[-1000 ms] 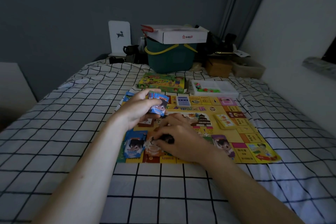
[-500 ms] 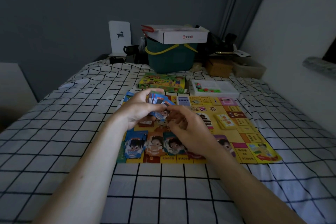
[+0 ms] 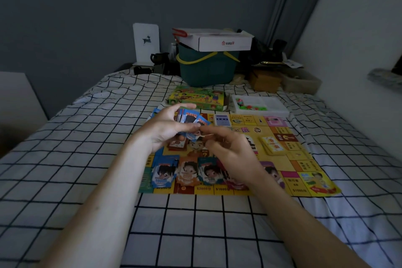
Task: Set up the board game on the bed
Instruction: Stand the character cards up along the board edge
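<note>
Board game setup on bed (image 3: 65, 159), mid card-sorting step. Game board (image 3: 280, 137) flat on checked sheet, centre of view. Left hand (image 3: 165, 130) above board's 9 o'clock side, fingers curled round a fanned stack of blue cards (image 3: 189, 117), grip closed on it. Right hand (image 3: 230, 148) just beside at 3 o'clock of stack, thumb and forefinger pinching edge of top card (image 3: 201, 125), other fingers loosely curled. Probably peeling that card off for dealing.

Along board's 6 o'clock edge, row of sorted piles: blue pile (image 3: 163, 172), orange pile (image 3: 188, 173), teal pile (image 3: 210, 172), side by side, a further reddish one partly hidden under right wrist. Yellow card pile (image 3: 273, 146) at 3 o'clock on board. Small blue deck (image 3: 220, 119) near 12 o'clock edge. Game box (image 3: 196, 97) and white tray (image 3: 261, 103) of small coloured pieces off board at 12 o'clock, on sheet. Green basket (image 3: 206, 67) with a white carton (image 3: 214, 39) on top, beyond bed's far end.

Next move likely: slide pinched card free without dragging neighbours, drop onto matching colour pile at 6 o'clock. Risk: stack fans loose, cards slip. Tray pieces not yet placed.
</note>
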